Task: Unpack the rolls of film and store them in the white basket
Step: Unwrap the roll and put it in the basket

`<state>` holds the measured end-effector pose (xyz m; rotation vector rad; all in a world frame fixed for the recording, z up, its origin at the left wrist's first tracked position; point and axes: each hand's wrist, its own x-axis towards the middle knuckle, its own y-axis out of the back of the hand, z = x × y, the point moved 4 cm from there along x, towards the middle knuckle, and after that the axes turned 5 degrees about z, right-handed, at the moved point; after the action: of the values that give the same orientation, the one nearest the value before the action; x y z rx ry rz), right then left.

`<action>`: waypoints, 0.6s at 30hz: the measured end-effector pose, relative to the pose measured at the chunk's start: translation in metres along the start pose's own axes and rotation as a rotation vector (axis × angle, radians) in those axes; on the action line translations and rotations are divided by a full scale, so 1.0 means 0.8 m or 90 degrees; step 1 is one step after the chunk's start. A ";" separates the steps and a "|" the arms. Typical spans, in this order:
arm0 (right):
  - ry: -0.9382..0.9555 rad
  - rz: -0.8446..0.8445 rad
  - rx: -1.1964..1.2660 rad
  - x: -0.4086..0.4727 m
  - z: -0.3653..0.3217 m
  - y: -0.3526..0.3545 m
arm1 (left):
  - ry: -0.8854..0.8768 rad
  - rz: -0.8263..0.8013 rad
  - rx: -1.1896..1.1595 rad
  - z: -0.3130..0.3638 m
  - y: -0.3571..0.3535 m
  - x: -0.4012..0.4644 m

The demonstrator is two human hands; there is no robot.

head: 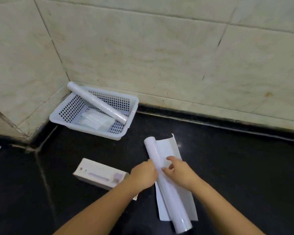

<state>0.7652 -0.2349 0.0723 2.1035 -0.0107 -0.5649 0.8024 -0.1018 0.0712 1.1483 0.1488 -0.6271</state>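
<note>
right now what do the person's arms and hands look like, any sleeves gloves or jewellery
Both forearms are bare as far as the picture shows; no sleeve edge is in view. The left hand and the right hand wear no gloves. No watch, bracelet or ring shows on the visible sides of either wrist or on the fingers. No tape, markings or cables appear on either arm.

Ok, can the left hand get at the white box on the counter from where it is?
Probably yes. The left hand is right beside the white box, with nothing between them, though it is busy on the roll.
</note>
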 end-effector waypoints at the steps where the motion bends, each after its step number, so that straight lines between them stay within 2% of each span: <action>1: 0.001 -0.005 -0.035 -0.009 0.003 -0.016 | 0.038 -0.031 0.001 0.003 -0.011 0.000; 4: -0.008 -0.005 -0.083 -0.025 0.008 -0.049 | 0.099 -0.065 -0.035 0.006 -0.034 -0.001; 7: -0.020 -0.009 -0.053 -0.024 0.013 -0.058 | 0.137 -0.064 -0.112 0.004 -0.046 -0.003; 9: -0.030 -0.042 0.030 -0.020 0.018 -0.050 | 0.186 -0.083 -0.247 -0.002 -0.055 -0.004; 12: -0.039 -0.070 0.255 -0.014 0.032 -0.023 | 0.238 -0.083 -0.451 -0.005 -0.064 -0.006; 16: -0.011 -0.035 0.463 -0.005 0.041 0.026 | 0.269 0.057 -0.519 -0.011 -0.055 -0.010; 18: 0.005 0.008 0.479 0.004 0.038 0.049 | 0.297 0.064 -0.537 -0.016 -0.052 -0.013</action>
<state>0.7641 -0.2821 0.0879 2.8288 -0.2683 -0.6034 0.7744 -0.0974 0.0366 0.4538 0.6810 -0.1480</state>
